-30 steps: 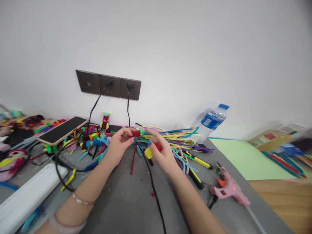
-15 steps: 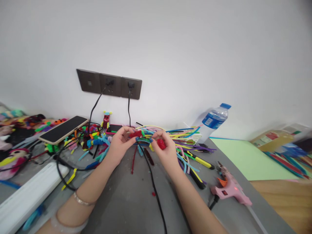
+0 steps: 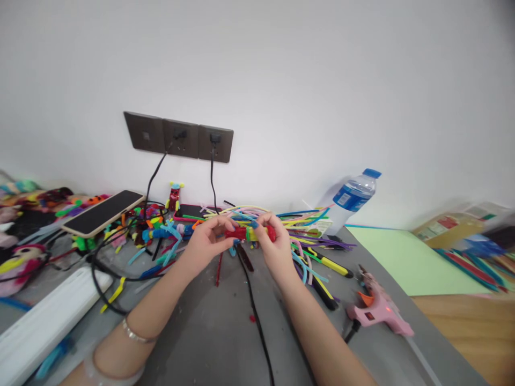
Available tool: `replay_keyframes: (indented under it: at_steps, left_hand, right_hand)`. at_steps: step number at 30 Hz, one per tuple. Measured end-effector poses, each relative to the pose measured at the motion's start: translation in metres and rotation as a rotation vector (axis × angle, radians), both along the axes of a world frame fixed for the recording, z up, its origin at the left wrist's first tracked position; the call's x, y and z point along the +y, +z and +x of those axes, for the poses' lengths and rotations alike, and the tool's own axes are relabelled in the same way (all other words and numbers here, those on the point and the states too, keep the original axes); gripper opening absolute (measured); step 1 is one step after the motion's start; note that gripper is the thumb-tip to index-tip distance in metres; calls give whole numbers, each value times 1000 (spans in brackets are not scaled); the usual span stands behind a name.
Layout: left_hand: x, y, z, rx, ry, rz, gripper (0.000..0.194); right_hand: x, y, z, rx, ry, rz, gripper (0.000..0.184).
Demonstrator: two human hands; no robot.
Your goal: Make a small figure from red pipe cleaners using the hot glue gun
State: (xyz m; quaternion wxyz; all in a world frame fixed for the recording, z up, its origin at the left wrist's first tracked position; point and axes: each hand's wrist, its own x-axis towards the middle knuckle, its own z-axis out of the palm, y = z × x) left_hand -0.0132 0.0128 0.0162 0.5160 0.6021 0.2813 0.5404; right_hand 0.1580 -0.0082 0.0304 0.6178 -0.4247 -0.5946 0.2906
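Between my two hands, above the middle of the desk, is a red fuzzy pipe-cleaner piece (image 3: 240, 233) with a yellow and green part near its centre. The fingers of my left hand (image 3: 207, 241) pinch its left end. My right hand (image 3: 274, 244) grips the other end, partly covering the red there. Just behind the hands lies a pile of coloured pipe cleaners (image 3: 309, 220). A small dark-red figure (image 3: 174, 197) with yellow and blue on its head stands near the wall.
A pink hot glue gun (image 3: 380, 311), cutters with yellow handles (image 3: 336, 265) and a water bottle (image 3: 356, 195) are on the right. Leftward lie a phone (image 3: 104, 212), a white power strip (image 3: 52, 316) and fuzzy figures. A black cable (image 3: 253, 300) crosses the desk from the front.
The two hands have kept their places while the piece turned. Red ends that showed apart, one in each hand, now line up, with yellow visible between them.
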Motion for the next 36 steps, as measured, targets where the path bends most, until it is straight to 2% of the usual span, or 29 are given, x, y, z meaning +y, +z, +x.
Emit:
replay_keyframes:
  at_steps: [3, 8, 17, 19, 21, 23, 25, 27, 31, 33, 36]
  left_hand:
    - [-2, 1, 1, 33, 13, -9, 22]
    - [-4, 0, 5, 12, 39, -25, 23]
    - [-3, -2, 5, -26, 69, -19, 21]
    - [-3, -2, 5, -33, 69, -23, 21]
    - [-3, -2, 5, -44, 82, -26, 21]
    - [-2, -1, 4, -56, 105, -42, 22]
    - [-2, 0, 4, -54, 118, -71, 25]
    - [-1, 0, 2, -38, 126, -96, 28]
    - [1, 0, -1, -13, 181, -95, 26]
    - [0, 1, -1, 0, 182, -87, 24]
    - [-1, 1, 0, 17, 139, -64, 24]
  right_hand:
    - [-1, 3, -2, -86, 0, 58, 22]
    - [1, 1, 0, -55, -1, 37, 28]
    - [1, -5, -1, 71, 124, -115, 47]
    - [2, -5, -2, 48, 113, -119, 44]
    - [1, -5, -2, 33, 42, -71, 38]
    - [0, -6, -3, 64, -54, -25, 28]
    - [-2, -6, -3, 87, -85, -29, 18]
    - [-3, -7, -4, 39, -41, -42, 15]
    - [-8, -7, -7, -215, 26, 34, 25]
    - [-9, -7, -8, -322, 15, 72, 26]
    - [-9, -9, -8, -373, -33, 106, 21]
